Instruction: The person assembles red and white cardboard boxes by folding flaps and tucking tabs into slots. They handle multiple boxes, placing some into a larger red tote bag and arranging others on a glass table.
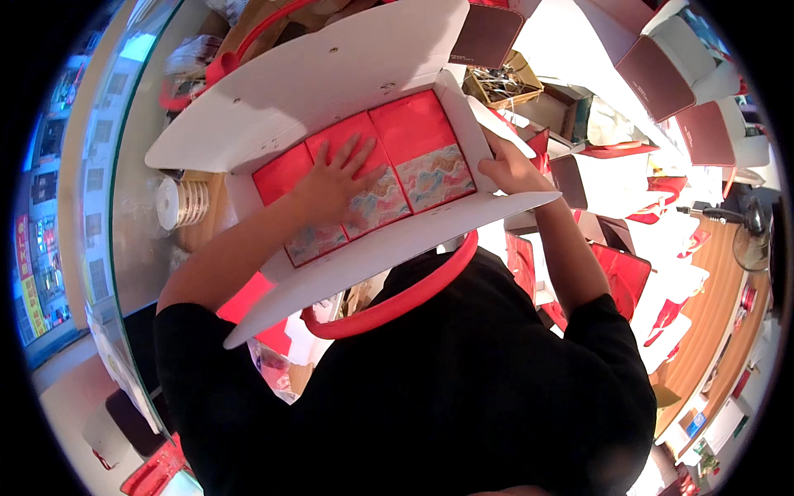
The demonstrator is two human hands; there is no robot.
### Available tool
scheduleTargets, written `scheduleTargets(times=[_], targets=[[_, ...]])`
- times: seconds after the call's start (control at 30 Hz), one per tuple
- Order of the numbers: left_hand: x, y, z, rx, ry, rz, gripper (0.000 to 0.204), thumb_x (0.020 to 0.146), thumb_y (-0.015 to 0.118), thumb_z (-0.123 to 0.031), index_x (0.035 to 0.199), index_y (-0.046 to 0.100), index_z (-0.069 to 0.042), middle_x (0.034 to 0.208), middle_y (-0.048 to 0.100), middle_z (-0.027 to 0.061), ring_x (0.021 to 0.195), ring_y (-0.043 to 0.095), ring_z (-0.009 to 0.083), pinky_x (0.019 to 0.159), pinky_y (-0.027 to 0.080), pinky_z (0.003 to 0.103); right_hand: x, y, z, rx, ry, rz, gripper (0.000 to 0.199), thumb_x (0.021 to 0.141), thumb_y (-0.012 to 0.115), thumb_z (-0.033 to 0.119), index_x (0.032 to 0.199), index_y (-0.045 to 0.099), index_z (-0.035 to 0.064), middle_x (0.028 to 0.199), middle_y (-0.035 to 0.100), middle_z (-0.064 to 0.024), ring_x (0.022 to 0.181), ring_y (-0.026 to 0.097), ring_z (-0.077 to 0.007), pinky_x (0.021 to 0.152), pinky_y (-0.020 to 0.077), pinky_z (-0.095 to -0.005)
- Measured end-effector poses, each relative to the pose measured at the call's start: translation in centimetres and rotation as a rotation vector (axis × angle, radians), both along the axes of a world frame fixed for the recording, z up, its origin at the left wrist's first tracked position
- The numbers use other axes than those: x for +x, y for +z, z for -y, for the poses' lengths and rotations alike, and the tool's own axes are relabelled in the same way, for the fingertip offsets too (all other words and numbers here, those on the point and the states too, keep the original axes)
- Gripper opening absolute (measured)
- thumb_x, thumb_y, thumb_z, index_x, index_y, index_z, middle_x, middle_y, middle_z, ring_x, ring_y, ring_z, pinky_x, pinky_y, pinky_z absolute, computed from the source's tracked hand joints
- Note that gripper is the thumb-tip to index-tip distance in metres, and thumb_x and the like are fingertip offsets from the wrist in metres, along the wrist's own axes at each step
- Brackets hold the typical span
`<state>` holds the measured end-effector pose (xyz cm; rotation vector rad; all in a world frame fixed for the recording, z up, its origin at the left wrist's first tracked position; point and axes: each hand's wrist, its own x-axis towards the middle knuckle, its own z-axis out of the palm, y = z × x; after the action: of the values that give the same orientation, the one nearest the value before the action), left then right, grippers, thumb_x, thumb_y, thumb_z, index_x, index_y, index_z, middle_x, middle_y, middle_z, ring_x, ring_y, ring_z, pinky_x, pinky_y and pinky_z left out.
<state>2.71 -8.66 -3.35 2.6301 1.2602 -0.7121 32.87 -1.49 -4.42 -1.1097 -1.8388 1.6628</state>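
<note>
A large white gift box (314, 78) stands open in front of me, its far and near flaps spread wide. Inside, red packages (413, 120) with a patterned, wavy-coloured lower part lie side by side. My left hand (341, 183) rests flat on the middle ones with fingers spread. At the box's right wall, my right hand (514, 168) grips the edge beside a small side flap; some of its fingers are hidden. A thick red handle (405, 302) curves from the near flap, and another red handle (248, 45) shows beyond the far flap.
Behind the box to the right is a yellow tray (503, 81) of small items. Several white and brown gift bags or boxes (657, 74) crowd the right side. A white spool (169, 204) stands at the left, near a glass pane (124, 165). A fan (751, 240) is at the far right.
</note>
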Motion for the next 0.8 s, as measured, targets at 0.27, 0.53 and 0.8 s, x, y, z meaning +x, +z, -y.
scheduleTargets(times=[0.27, 0.53, 0.8], targets=[[2.0, -2.0, -4.1, 0.101, -0.290, 0.331, 0.079, 0.084, 0.046, -0.056, 0.142, 0.025, -0.007, 0.150, 0.014, 0.0166, 0.139, 0.014, 0.0285, 0.111, 0.014, 0.049, -0.9, 0.0, -1.5, 0.142, 0.055, 0.117, 0.069, 0.072, 0.049, 0.007, 0.138, 0.033, 0.0042, 0.111, 0.060, -0.0219, 0.101, 0.059, -0.0263, 0.089, 0.0427, -0.0324], [2.3, -4.7, -5.9, 0.067, -0.226, 0.452, 0.077, 0.086, 0.046, -0.054, 0.142, 0.024, -0.006, 0.151, 0.014, 0.0150, 0.139, 0.014, 0.0290, 0.112, 0.011, 0.047, -1.0, 1.8, -1.4, 0.054, 0.081, 0.152, 0.067, 0.073, 0.046, 0.007, 0.139, 0.033, 0.0048, 0.109, 0.060, -0.0225, 0.097, 0.061, -0.0272, 0.085, 0.0450, -0.0330], [3.0, -4.5, -6.8, 0.101, -0.142, 0.386, 0.080, 0.085, 0.045, -0.054, 0.143, 0.022, -0.004, 0.151, 0.012, 0.0170, 0.140, 0.012, 0.0297, 0.112, 0.010, 0.046, -1.7, 3.6, -1.1, 0.010, 0.065, 0.258, 0.064, 0.075, 0.045, 0.004, 0.138, 0.034, 0.0030, 0.113, 0.058, -0.0186, 0.101, 0.057, -0.0222, 0.090, 0.0424, -0.0302]])
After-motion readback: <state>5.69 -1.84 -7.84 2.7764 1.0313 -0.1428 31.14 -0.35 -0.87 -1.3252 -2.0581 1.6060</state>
